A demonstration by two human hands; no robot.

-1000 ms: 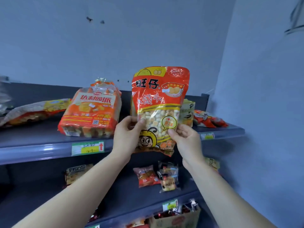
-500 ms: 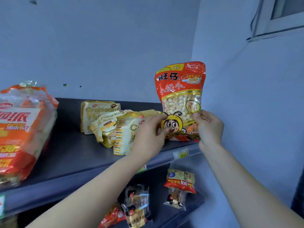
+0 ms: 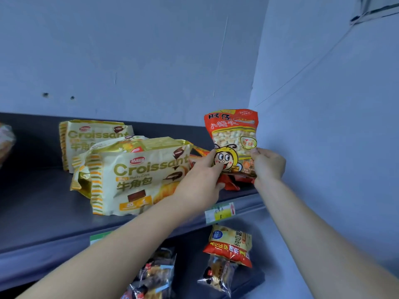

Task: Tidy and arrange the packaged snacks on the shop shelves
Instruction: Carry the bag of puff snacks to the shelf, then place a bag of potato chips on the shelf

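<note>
Gripping the snack bag (image 3: 233,130), left hand (image 3: 200,182) and right hand (image 3: 268,164) hold it where shelf (image 3: 43,203) meets wall (image 3: 323,126).

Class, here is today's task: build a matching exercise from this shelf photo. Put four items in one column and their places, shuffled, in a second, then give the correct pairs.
Column 1
1. red bee-cartoon snack bag
2. front Croissant pack
3. rear Croissant pack
4. price label with red arrow

Column 2
A. on the front edge of the upper shelf
B. furthest back on that shelf
C. held upright by the left hand and right hand
D. leaning in front of another pack like it

Pairs: 1-C, 2-D, 3-B, 4-A
</note>
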